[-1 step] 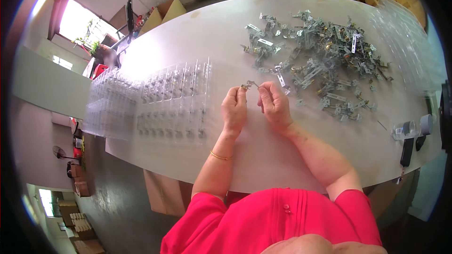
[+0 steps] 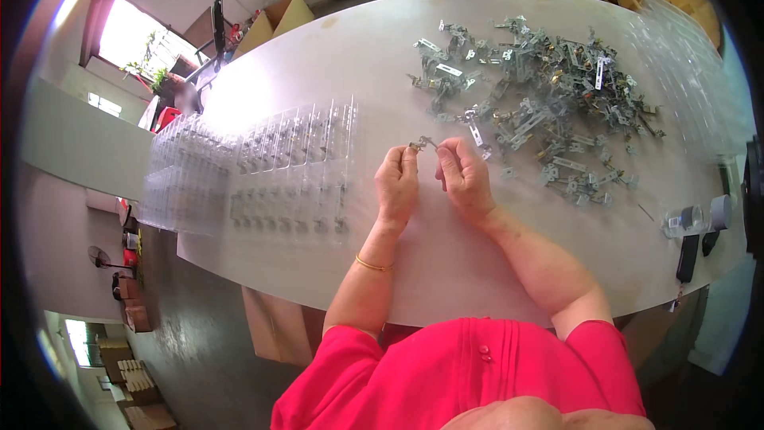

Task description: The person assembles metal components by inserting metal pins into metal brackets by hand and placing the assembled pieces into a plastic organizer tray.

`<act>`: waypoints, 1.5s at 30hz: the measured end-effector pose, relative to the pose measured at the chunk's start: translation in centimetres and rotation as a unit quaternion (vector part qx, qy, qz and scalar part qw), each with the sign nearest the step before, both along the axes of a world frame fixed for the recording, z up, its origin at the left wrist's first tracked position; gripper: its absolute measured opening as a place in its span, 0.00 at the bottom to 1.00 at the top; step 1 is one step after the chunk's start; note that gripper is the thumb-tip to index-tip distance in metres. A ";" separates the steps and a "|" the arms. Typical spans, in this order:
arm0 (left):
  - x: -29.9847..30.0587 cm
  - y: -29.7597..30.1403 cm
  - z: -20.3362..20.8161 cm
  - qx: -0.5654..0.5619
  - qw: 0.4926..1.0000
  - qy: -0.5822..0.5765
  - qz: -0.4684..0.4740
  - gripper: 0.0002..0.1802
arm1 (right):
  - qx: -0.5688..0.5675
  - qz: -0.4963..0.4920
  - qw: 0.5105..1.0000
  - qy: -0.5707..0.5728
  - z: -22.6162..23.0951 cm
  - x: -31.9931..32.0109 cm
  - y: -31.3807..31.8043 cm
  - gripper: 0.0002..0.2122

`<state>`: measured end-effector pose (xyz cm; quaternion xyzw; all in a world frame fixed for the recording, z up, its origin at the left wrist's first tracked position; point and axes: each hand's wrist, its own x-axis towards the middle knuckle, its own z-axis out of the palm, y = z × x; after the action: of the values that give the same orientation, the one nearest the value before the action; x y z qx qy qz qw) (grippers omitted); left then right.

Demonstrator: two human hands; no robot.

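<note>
Above the middle of the table, my left hand (image 2: 396, 183) and my right hand (image 2: 464, 177) are raised close together. Between them is a small metal bracket-like part (image 2: 421, 142), pinched at its left end by my left thumb and finger. My right fingers are closed at its thin right end; the exact grip is too small to make out. Just beyond my right hand spreads a loose heap of similar grey metal parts (image 2: 549, 87), some with brass-coloured bits. To the left lies a clear plastic tray (image 2: 292, 175) with rows of small metal parts in its pockets.
A stack of clear trays (image 2: 187, 175) stands at the table's left edge. More clear plastic trays (image 2: 676, 72) lie at the far right. A transparent bottle (image 2: 683, 221) and a black object (image 2: 687, 259) are near the right edge. An open cardboard box (image 2: 290, 17) sits behind the table.
</note>
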<state>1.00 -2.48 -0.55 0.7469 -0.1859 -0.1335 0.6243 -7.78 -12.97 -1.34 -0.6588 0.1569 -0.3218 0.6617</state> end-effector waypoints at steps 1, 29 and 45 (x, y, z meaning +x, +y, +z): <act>0.1 0.0 -0.3 0.014 0.998 -0.054 0.002 0.11 | 0.001 0.001 1.000 0.004 0.2 0.0 0.1 0.04; -0.1 0.6 -0.6 0.102 0.908 -0.406 -0.012 0.03 | 0.019 0.031 0.998 0.050 0.2 0.0 0.1 0.08; -0.4 0.6 -0.6 0.089 0.882 -0.461 -0.047 0.02 | -0.139 -0.125 0.982 -0.028 -0.3 0.5 -0.3 0.02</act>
<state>0.60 -1.85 -1.14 0.7669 -0.4751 0.1808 0.3918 -7.31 -13.23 -1.64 -0.7100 0.1734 -0.4394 0.5222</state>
